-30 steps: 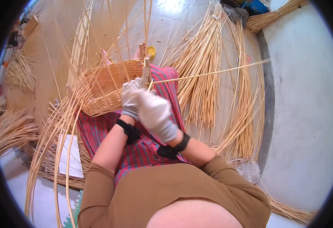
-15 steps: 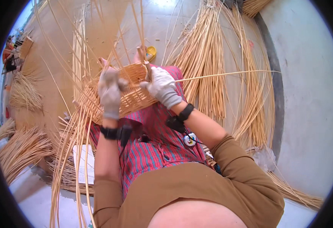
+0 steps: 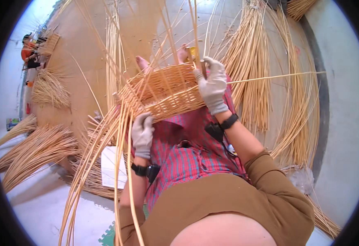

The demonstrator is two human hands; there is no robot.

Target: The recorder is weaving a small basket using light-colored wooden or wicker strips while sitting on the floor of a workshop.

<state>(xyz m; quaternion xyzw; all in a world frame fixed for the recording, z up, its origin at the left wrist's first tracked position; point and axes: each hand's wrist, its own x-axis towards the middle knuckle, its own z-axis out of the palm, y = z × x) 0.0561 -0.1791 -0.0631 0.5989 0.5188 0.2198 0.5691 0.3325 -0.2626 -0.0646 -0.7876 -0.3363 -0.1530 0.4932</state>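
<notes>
A half-woven wicker basket rests tilted across my lap, its tall uprights rising away from me. My right hand, in a pale work glove, is closed around the basket's right corner beside a thick wooden corner stake. A long thin cane strand runs out to the right from beneath that hand. Also gloved, my left hand sits at the near left corner of the basket, fingers curled against its edge; the fingertips are partly hidden. Several long loose canes hang from the basket's left end past my left forearm.
Large bundles of cane lie on the floor to the right, along a pale wall. More cane bundles lie at the left. A white sheet is by my left arm. Another person sits far left.
My left hand has come down from over the basket to its near left corner. The right hand keeps its place at the right corner. The whole view has shifted, showing more of the left.
</notes>
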